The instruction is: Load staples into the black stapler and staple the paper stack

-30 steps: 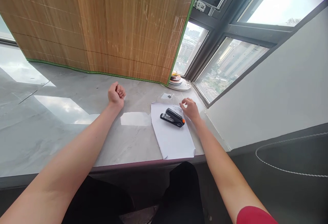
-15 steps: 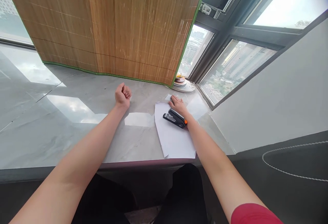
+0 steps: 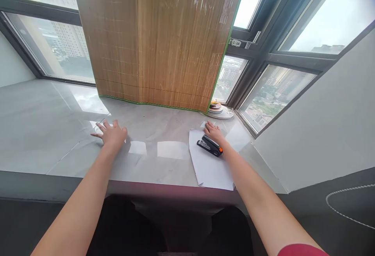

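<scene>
On the right of the glossy surface [image 3: 170, 172], the white paper [image 3: 211, 173] looks light, limp and easily creased, best lifted by its near edge. The left hand [image 3: 113, 136], well left, has its fingers spread with nothing seen in it; the right hand [image 3: 213, 132] lies fingers-down at the paper's far edge, its hold impossible to tell. The black stapler [image 3: 209, 146] on the paper seems rigid and weightier, likely surest held around its middle.
</scene>
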The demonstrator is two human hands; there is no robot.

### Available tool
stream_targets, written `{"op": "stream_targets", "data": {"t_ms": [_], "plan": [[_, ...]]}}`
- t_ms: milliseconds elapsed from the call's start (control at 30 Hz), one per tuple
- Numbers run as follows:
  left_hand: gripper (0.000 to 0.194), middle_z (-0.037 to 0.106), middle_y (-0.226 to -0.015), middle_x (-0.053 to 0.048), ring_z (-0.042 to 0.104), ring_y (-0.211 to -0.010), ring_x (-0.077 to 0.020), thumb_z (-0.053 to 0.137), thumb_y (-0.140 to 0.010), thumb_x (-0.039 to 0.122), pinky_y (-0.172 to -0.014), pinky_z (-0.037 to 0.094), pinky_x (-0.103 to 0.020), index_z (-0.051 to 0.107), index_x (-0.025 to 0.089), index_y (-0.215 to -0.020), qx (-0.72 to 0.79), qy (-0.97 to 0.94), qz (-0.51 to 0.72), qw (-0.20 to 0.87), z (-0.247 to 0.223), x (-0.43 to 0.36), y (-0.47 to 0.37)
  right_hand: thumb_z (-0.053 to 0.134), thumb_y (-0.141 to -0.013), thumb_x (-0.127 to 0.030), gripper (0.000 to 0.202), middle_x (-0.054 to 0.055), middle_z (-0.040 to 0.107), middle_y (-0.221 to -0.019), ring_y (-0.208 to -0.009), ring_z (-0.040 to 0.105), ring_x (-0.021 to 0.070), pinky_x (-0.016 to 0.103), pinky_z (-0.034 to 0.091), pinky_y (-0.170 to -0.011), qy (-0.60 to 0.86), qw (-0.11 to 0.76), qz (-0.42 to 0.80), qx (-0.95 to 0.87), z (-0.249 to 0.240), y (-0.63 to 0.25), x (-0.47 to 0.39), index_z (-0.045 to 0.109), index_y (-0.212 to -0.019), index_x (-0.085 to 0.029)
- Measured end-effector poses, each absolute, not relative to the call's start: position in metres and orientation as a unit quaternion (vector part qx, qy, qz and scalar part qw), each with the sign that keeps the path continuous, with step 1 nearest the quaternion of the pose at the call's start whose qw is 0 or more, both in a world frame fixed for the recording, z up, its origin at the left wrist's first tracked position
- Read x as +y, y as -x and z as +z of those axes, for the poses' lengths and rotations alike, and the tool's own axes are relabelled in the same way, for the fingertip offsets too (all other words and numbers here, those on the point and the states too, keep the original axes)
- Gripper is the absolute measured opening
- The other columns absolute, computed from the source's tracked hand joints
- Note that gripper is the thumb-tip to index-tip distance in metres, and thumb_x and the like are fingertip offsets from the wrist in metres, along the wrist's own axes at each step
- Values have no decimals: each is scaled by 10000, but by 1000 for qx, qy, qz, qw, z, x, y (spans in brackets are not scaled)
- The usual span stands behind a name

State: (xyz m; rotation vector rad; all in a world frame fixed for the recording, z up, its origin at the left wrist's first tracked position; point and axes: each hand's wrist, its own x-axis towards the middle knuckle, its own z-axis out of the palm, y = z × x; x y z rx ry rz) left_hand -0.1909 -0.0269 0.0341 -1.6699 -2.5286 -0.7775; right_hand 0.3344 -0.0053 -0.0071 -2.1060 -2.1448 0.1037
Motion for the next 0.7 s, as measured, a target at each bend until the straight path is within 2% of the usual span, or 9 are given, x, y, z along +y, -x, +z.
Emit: {"op": "stream_targets", "data": {"t_ms": [67,200,367,567,700], "plan": [[608,271,-1720,-317,136,-1593,-592,493,-986,408,-1135,161,-881,567,115,-1513,-839,515,-176,-16,25,-43,226,277,-1130,-424,581,83,231,-1794,-1666,193,246,604,167,-1327,701,63,40,-709,-7,-334,-5,370,-1671,-235],[643,285,-1712,-326,173,-1582,-598,354,-1040,444,-1173,113,-858,524,85,-1546,-838,528,-134,-15,13,-58,242,244,-1135,-423,603,111,245,-1787,-1667,186,269,658,126,-1318,716,63,51,-693,-5,-304,-3,322,-1695,-216],[618,332,-1683,-329,218,-1562,-591,354,-1031,426,-1174,141,-848,557,80,-1502,-839,525,-139,-3,15,-56,232,240,-1135,-410,597,128,258,-1781,-1655,217,279,688,93,-1311,683,101,58,-721,-3,-203,7,333,-1688,-205],[588,409,-1615,-329,257,-1538,-579,335,-1030,408,-1142,204,-853,585,91,-1457,-838,525,-149,9,16,-58,235,282,-1132,-339,564,134,276,-1774,-1644,234,308,665,82,-1318,645,156,88,-743,2,-80,29,391,-1660,-175],[581,427,-1585,-328,278,-1519,-578,340,-1023,410,-1120,236,-853,583,102,-1452,-841,520,-149,12,15,-57,234,260,-1115,-343,608,164,286,-1761,-1643,240,337,688,113,-1300,628,166,96,-754,2,-26,37,364,-1681,-149]]}}
